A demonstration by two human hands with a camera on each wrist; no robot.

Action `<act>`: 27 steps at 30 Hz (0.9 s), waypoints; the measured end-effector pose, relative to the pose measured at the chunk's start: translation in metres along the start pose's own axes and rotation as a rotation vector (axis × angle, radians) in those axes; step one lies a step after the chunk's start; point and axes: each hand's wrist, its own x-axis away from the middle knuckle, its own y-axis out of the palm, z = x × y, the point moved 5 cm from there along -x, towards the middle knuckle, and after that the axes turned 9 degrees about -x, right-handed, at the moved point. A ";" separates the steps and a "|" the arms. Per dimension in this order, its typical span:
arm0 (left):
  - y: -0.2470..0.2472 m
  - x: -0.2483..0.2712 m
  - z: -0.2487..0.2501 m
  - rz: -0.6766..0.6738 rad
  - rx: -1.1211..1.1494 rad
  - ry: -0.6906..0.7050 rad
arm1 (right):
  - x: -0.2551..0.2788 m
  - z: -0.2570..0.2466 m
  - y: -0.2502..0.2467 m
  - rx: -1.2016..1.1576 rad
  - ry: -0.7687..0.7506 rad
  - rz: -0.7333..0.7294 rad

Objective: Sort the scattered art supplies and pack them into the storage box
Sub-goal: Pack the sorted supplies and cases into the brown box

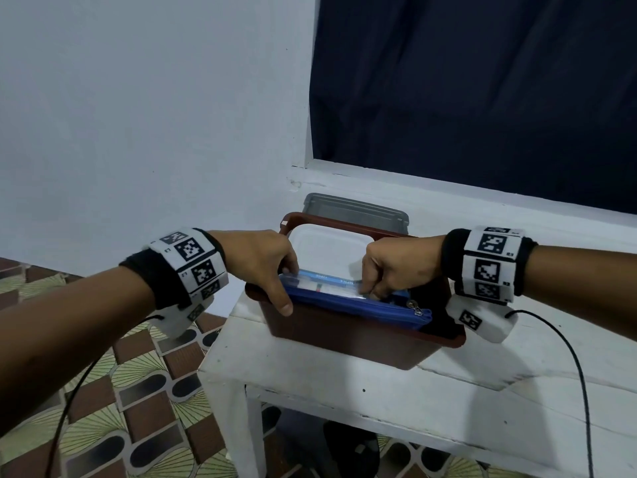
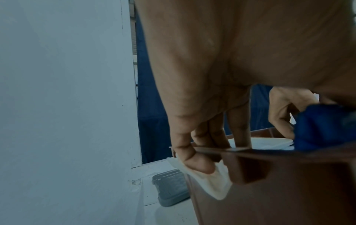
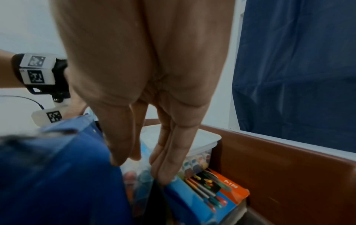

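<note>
White bench [image 1: 310, 384] under brown storage box [image 1: 344, 336]. Blue zip pouch [image 1: 362, 303] standing in box, pinched at its end by left hand [image 1: 256, 262]; right hand [image 1: 396, 267] straight-fingered, pressing marker pack [image 3: 194, 196] down beside pouch. Probably soft, light, floppy: best gripped at both ends.

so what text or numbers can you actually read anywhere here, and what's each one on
"P-100", roughly, the last digits blurred: on the orange box in the brown storage box.
Pale print on the blue packet above the blue zip pouch: too blurred to read.
Square code patches on the wristbands: patterns; the tiny digits beside them are unreadable.
</note>
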 end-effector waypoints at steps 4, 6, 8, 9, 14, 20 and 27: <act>0.001 -0.003 -0.001 -0.021 0.012 -0.010 | 0.001 0.001 -0.002 -0.065 0.029 0.067; 0.002 -0.004 -0.002 -0.030 0.017 -0.017 | 0.001 0.004 -0.002 -0.159 0.050 0.059; 0.003 -0.005 -0.002 -0.042 0.029 -0.008 | 0.002 0.007 -0.002 -0.276 0.074 0.030; 0.004 -0.005 -0.002 -0.047 0.034 -0.002 | 0.002 0.009 -0.003 -0.321 0.080 0.025; 0.005 -0.005 -0.002 -0.063 0.033 0.011 | 0.001 0.015 0.003 -0.398 0.090 -0.015; 0.004 -0.001 -0.001 -0.058 0.059 0.041 | -0.004 0.013 0.005 -0.290 0.089 -0.020; 0.002 0.001 0.000 -0.032 0.043 0.011 | -0.019 -0.010 0.006 0.327 0.076 0.009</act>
